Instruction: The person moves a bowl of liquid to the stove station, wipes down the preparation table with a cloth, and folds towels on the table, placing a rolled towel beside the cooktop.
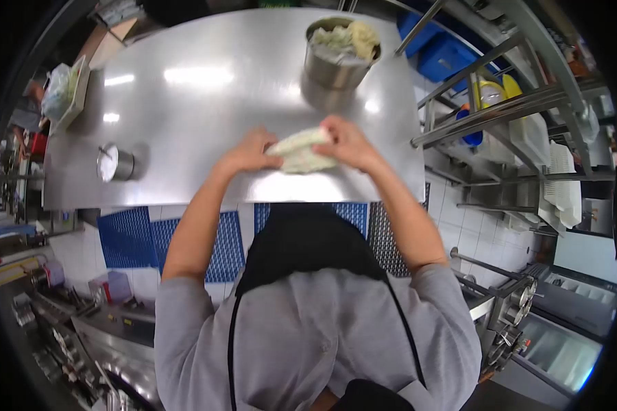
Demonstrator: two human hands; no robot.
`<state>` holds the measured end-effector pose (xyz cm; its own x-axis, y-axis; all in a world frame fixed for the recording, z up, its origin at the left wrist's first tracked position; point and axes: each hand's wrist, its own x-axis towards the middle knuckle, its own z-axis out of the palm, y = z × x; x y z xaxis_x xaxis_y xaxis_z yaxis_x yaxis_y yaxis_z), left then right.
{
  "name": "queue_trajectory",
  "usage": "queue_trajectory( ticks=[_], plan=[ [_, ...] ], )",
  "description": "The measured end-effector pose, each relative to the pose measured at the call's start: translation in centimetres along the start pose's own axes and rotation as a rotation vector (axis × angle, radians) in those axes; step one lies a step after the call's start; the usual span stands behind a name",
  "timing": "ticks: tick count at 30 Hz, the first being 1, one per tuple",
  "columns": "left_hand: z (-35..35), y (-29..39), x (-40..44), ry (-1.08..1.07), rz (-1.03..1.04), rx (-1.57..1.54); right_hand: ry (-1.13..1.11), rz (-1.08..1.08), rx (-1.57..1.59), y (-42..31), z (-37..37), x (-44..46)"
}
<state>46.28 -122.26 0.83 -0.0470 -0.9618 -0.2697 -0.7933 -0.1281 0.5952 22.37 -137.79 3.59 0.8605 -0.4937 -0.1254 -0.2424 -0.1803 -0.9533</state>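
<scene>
A pale, folded, cloth-like piece [300,152] is held low over the front part of the steel table [206,116]. My left hand [255,151] grips its left end, fingers closed on it. At its right end my right hand [344,144] pinches the upper edge between thumb and fingers. Whether the piece is cloth or dough is unclear. Beyond my right hand stands a round metal pot [336,74], filled with pale, crumpled material. To the left is a small metal cup [120,166] with white contents and a thin handle sticking out.
A white tray [79,96] with a plastic bag [58,89] sits at the table's left edge. Metal shelving [490,120] with blue and yellow containers stands on the right. Blue mats [127,240] lie on the floor. Part of another person shows at the far left.
</scene>
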Motion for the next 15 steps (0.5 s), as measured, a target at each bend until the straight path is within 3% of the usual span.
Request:
queue_trajectory(
  ticks=[3,4,7,9,11,13,15],
  plan=[
    [1.8,1.6,-1.2,0.290,0.023,-0.672,0.009,0.180,0.265,-3.3,-2.8,-1.6],
    [2.4,3.0,-1.4,0.285,-0.043,-1.140,0.008,0.231,0.322,-2.9,-3.9,-1.4],
    [5.6,5.6,-0.3,0.364,0.042,-1.933,-0.021,0.313,0.402,-1.9,-5.0,-0.9],
    [6.7,6.8,0.3,0.444,0.022,-1.965,0.013,0.318,0.360,-0.8,-4.8,-0.4],
    [6.4,8.2,0.4,0.374,-0.001,-2.116,0.143,0.235,0.308,1.0,-3.3,0.5],
    [7.0,8.7,1.6,0.616,-0.257,-2.048,0.559,0.125,0.175,4.3,0.5,2.5],
    [9.3,7.8,3.4,0.843,-0.407,-1.842,0.652,0.126,-0.094,3.2,3.7,2.2]
  ],
)
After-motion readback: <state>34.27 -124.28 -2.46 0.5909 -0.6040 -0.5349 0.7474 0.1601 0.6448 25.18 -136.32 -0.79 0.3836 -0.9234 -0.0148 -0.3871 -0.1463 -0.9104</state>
